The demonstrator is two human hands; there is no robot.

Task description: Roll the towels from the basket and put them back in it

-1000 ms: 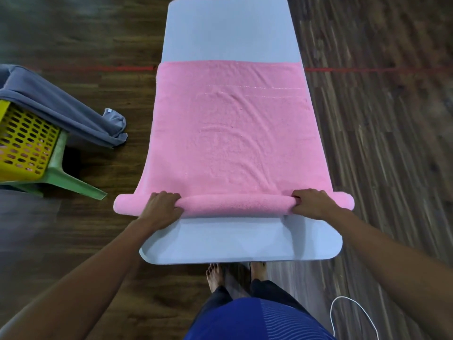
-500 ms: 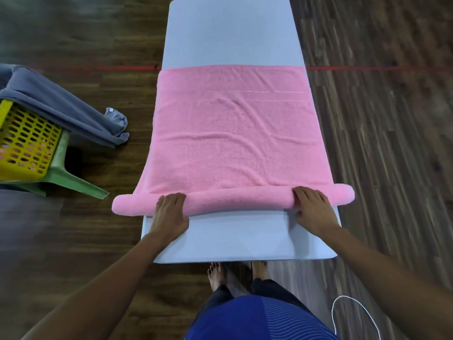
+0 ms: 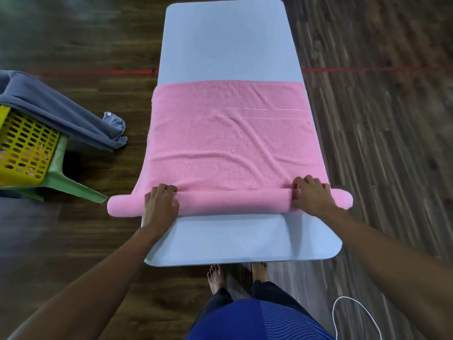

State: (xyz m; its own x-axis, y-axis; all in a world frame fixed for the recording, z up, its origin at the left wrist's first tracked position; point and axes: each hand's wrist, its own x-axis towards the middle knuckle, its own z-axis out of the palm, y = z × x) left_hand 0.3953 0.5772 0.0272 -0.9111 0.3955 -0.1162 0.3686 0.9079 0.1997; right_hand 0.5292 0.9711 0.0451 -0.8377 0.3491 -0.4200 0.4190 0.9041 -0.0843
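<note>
pink towel (image 3: pixel 230 143) is laid lengthwise on the grey counter (image 3: pixel 228 40), and its near end is wound into a tight roll (image 3: pixel 232 202) that lies across the counter's width, both ends overhanging the left and right edges. the left grip (image 3: pixel 160 202) is laid over the roll near its left end, fingers curled round the far side of it; the right grip (image 3: pixel 310 195) is clasped round the roll near its right end in the same way. most of the cloth, lightly creased, is spread flat beyond the roll toward the far end, so the rolling is judged to be in its early part. a yellow basket (image 3: pixel 24 153) is seen at the left on a green stool (image 3: pixel 73 186), with a grey towel (image 3: pixel 61 111) draped over its rim, unrolled. the pink roll is yet to be finished and returned to the basket, and the grey towel is left to be done.
</note>
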